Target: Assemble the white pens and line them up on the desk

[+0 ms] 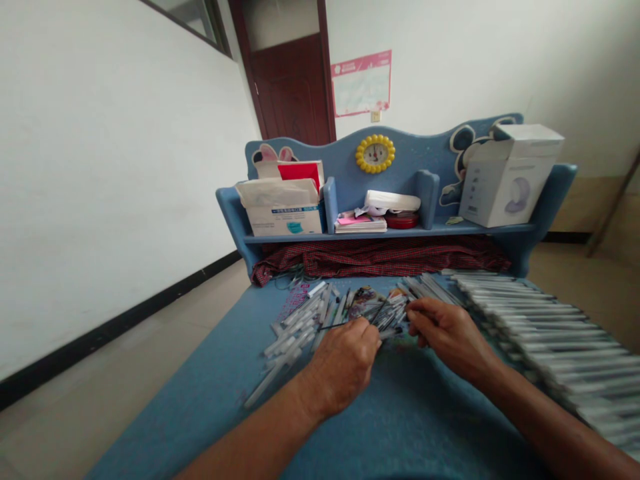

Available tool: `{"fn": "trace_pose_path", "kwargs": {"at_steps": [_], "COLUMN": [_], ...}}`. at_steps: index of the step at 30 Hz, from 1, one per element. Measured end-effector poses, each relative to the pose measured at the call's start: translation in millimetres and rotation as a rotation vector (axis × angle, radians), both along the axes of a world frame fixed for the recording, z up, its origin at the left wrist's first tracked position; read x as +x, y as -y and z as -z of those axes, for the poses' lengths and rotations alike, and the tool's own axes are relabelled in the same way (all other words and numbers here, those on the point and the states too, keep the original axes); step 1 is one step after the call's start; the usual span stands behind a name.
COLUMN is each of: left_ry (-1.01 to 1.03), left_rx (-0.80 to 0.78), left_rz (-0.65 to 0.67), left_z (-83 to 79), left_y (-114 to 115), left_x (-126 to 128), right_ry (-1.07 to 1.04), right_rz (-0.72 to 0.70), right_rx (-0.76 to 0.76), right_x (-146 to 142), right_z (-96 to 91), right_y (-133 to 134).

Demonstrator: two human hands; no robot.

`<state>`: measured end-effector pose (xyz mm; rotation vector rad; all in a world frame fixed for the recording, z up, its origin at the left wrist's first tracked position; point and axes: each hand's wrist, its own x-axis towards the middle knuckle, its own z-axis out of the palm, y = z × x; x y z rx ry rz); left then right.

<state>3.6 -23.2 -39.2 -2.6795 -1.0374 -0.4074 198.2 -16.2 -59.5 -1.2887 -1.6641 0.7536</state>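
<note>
From afar, my left hand grasps a thin dark rod near loose tubes on the blue counter; whether my curled right hand holds anything, I cannot tell. Probably light, stiff, slippery: pinch mid-length.

L forearm comes in from bottom edge, angled up & to the R; R forearm comes in from lower R corner, angled up & to the L. Both bare. L hand is curled nearly into a fist, back of hand up. R hand has thumb & index tips close tog., other fingers bent under. Hands near e/o, not touching, R slightly farther fwd.
</note>
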Motion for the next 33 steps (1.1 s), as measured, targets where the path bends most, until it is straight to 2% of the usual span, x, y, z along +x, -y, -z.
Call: {"fn": "trace_pose_path", "kwargs": {"at_steps": [7, 10, 15, 19, 23, 27, 33], "left_ry": [0.008, 0.026, 0.110, 0.204, 0.314, 0.438, 0.526], "left_rx": [-0.055, -0.102, -0.245, -0.450, -0.808, -1.141, -1.303], "left_rz": [-0.014, -0.008, 0.054, 0.130, 0.120, 0.081, 0.065], "left_z": [-1.5, -0.1, -5.5, -19.9, -29.2, -29.4, -29.0], "left_y": [1, 1, 0, 0, -3, -8, -12], "left_x": [1, 0, 0, -3, -9, -14, -17], "right_ry": [0.006, 0.050, -0.011, -0.067, -0.096, -0.090, -0.027], "right_rz": [-0.286, -0.296, -0.353, -0.407, -0.435, -0.450, -0.446], "right_rx": [-0.189, -0.183, -0.178, -0.163, -0.156, -0.137, -0.093], "right_x": [-2, -4, 1, 4, 2, -1, -2], "right_z": [-9.8, -11.5, -12.2, -13.7, -15.6, -17.0, -18.8], "right_y": [5, 7, 9, 11, 15, 18, 21]}}
